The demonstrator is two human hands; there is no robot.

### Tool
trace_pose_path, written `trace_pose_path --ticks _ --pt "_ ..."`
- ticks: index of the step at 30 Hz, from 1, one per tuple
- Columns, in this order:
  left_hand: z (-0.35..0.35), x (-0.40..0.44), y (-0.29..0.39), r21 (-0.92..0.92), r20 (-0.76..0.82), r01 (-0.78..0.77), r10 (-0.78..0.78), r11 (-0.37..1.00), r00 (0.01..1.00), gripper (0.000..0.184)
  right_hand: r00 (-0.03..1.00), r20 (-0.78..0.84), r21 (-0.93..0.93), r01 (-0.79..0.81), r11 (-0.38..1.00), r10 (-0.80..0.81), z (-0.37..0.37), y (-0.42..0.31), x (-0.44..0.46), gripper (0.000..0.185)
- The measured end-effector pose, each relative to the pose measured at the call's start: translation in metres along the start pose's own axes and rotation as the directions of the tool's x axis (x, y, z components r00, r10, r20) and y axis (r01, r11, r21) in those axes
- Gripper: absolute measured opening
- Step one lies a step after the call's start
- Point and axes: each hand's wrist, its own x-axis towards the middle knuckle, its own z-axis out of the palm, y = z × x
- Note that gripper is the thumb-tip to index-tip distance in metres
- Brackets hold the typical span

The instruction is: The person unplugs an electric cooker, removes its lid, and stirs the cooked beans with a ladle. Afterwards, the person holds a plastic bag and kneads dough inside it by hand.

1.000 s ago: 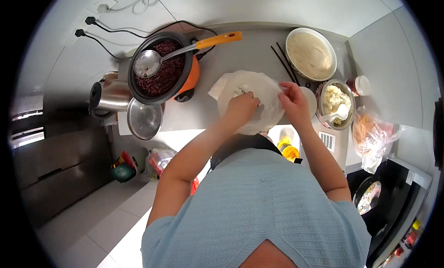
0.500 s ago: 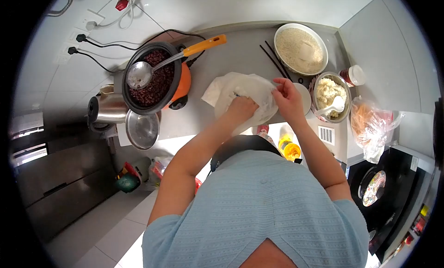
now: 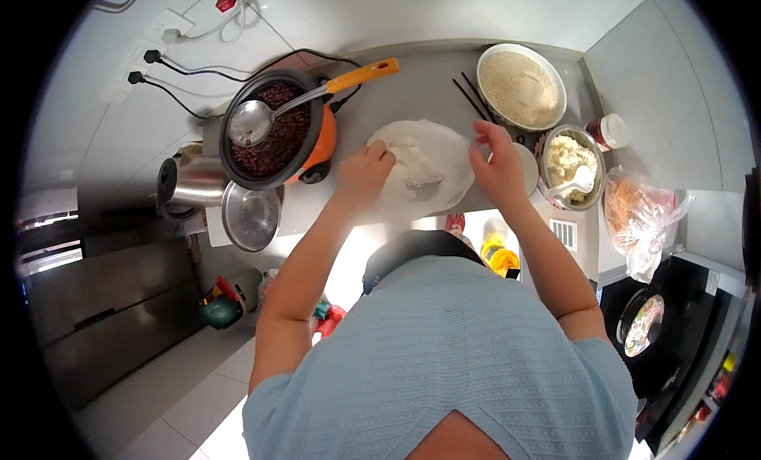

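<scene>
A white plastic bag (image 3: 456,155) lies spread wide on the counter in front of me, with white powdery, lumpy stuff (image 3: 416,168) inside. My left hand (image 3: 363,174) is at the bag's left edge, fingers curled closed on the rim. At the right edge is my right hand (image 3: 501,170), its thumb and fingers apart; whether the thumb touches the bag is unclear. Partly hidden behind that hand sits a round white dish or lid (image 3: 525,165). Beyond it stands a metal bowl (image 3: 600,186) of pale mashed food with a white spoon (image 3: 581,179).
At left, an orange cooker (image 3: 323,139) holds dark red beans, with an orange-handled ladle (image 3: 363,77) across it. A glass lid (image 3: 252,216) leans at the counter edge. Far right are a white bowl of pale grains (image 3: 519,87), black chopsticks (image 3: 473,97), a jar (image 3: 612,131) and a plastic bag (image 3: 642,214).
My left hand has come out of the bag and moved left to its rim. The bag's mouth has been spread wider, showing the white contents. My right hand's fingers have parted.
</scene>
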Motion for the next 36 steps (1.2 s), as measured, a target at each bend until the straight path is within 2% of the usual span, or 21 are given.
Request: trace_pose_path --ticks 1,2,4,6,11,13,14,16,18,21,25,27,30,32,33,34,35,36 --pt "-0.007 0.000 0.001 0.003 -0.005 0.003 -0.003 1.000 1.000 0.007 0.983 -0.032 -0.154 0.172 0.973 -0.179 0.000 -0.011 0.001 0.038" --pt "-0.016 -0.002 0.004 -0.022 -0.049 -0.033 0.032 0.999 0.998 0.008 0.982 -0.029 -0.154 0.179 0.972 -0.185 0.000 -0.022 0.001 0.038" --pt "-0.017 -0.007 0.008 -0.045 -0.094 -0.072 0.067 0.996 0.993 0.009 0.902 -0.069 -0.238 0.400 0.885 -0.426 0.001 -0.038 -0.003 0.039" --pt "-0.003 -0.017 0.013 -0.069 -0.050 -0.157 0.153 0.985 0.987 0.009 0.912 -0.058 -0.197 0.387 0.901 -0.405 0.004 -0.045 -0.007 0.039" --pt "0.008 -0.032 0.023 -0.106 -0.089 -0.122 0.113 0.987 0.990 0.008 0.920 -0.076 -0.141 0.371 0.918 -0.384 0.007 -0.041 -0.016 0.037" --pt "0.007 -0.035 0.023 -0.105 -0.103 -0.114 0.103 0.988 0.989 0.008 0.978 0.007 -0.015 0.209 0.978 -0.209 0.009 -0.041 -0.025 0.035" --pt "0.006 -0.035 0.023 -0.127 -0.110 -0.093 0.079 0.988 0.991 0.009 0.967 0.025 0.005 0.255 0.967 -0.255 0.016 -0.039 -0.032 0.032" --pt "0.004 -0.038 0.029 -0.165 -0.100 -0.066 0.050 0.984 0.994 0.010 0.950 0.216 0.004 0.229 0.973 -0.225 0.026 -0.035 -0.045 0.032" --pt "0.004 -0.030 0.032 -0.282 -0.215 0.134 -0.198 0.950 0.956 0.012 0.944 0.230 -0.037 0.254 0.967 -0.239 0.041 -0.026 -0.052 0.031" --pt "-0.002 -0.021 0.030 -0.248 -0.262 0.160 -0.225 0.955 0.938 0.013 0.941 0.245 -0.108 0.268 0.958 -0.235 0.055 -0.020 -0.052 0.032" --pt "-0.006 -0.014 0.028 -0.229 -0.276 0.123 -0.186 0.966 0.943 0.012 0.955 0.233 -0.128 0.215 0.968 -0.182 0.058 -0.017 -0.049 0.033" --pt "0.004 -0.017 0.025 -0.133 -0.169 -0.037 0.014 0.990 0.986 0.012 0.952 0.251 -0.152 0.215 0.965 -0.172 0.059 -0.013 -0.052 0.034" --pt "0.004 -0.017 0.033 -0.170 -0.234 -0.060 0.019 0.984 0.972 0.011 0.951 0.261 -0.180 0.218 0.959 -0.167 0.065 -0.005 -0.052 0.035" --pt "0.008 -0.023 0.038 -0.166 -0.208 -0.068 0.033 0.984 0.978 0.010 0.947 0.274 -0.180 0.220 0.959 -0.166 0.072 0.003 -0.061 0.035" --pt "0.011 -0.022 0.037 -0.153 -0.192 -0.081 0.051 0.985 0.980 0.010 0.940 0.317 0.001 -0.138 0.991 0.130 0.077 0.003 -0.061 0.031" --pt "0.013 -0.023 0.037 -0.152 -0.193 -0.086 0.056 0.985 0.980 0.010 0.823 0.410 0.156 -0.488 0.859 0.393 0.079 0.004 -0.062 0.029" --pt "0.015 -0.026 0.039 -0.161 -0.175 -0.094 0.066 0.982 0.982 0.007 0.824 0.406 0.157 -0.489 0.858 0.395 0.077 0.006 -0.061 0.029" --pt "0.017 -0.028 0.041 -0.171 -0.156 -0.101 0.074 0.980 0.985 0.006 0.690 0.511 0.315 -0.705 0.635 0.513 0.072 0.000 -0.058 0.026"
